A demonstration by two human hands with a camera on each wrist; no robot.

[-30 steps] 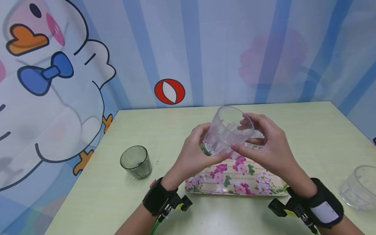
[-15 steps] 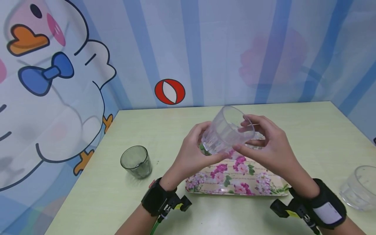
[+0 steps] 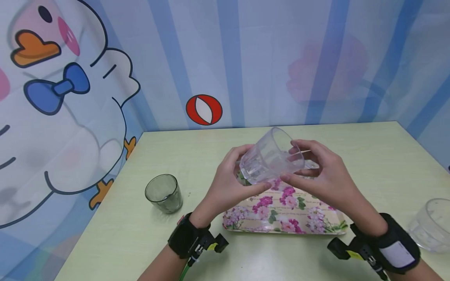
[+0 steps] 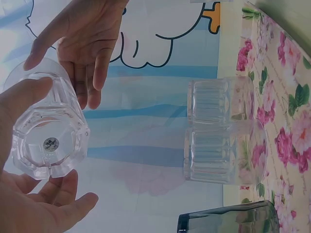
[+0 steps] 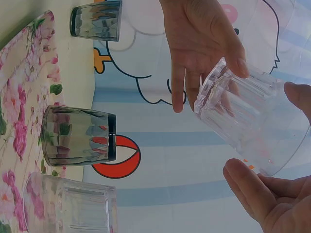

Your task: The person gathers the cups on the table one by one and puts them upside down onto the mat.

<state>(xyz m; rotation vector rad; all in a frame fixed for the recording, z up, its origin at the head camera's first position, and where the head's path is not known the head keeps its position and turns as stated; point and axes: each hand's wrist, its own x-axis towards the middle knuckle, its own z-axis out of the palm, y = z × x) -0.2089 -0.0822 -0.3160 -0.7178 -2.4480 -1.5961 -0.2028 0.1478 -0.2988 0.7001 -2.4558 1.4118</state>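
Note:
Both hands hold a clear drinking glass (image 3: pixel 263 162) above the tray. It is tipped on its side, its mouth facing right. My left hand (image 3: pixel 227 182) grips the base end between thumb and fingers, and the round mark on the base (image 4: pixel 51 144) shows in the left wrist view. At the rim, my right hand (image 3: pixel 325 175) holds the glass with thumb below and fingertips at the far side. Beneath lies a floral tray (image 3: pixel 277 218), partly hidden by the hands. Upside down on it stand two clear glasses (image 4: pixel 214 153) and a smoky green glass (image 5: pixel 80 136).
An upright smoky glass (image 3: pixel 163 194) stands on the pale table (image 3: pixel 207 156) left of the tray. Another clear glass (image 3: pixel 432 226) is upright at the right edge. A cartoon-printed backdrop (image 3: pixel 260 62) encloses the back and sides.
The held glass has tilted further toward horizontal, its mouth swinging to the right. My right hand has shifted slightly down and its wrist has moved to the right; my left hand has moved slightly left.

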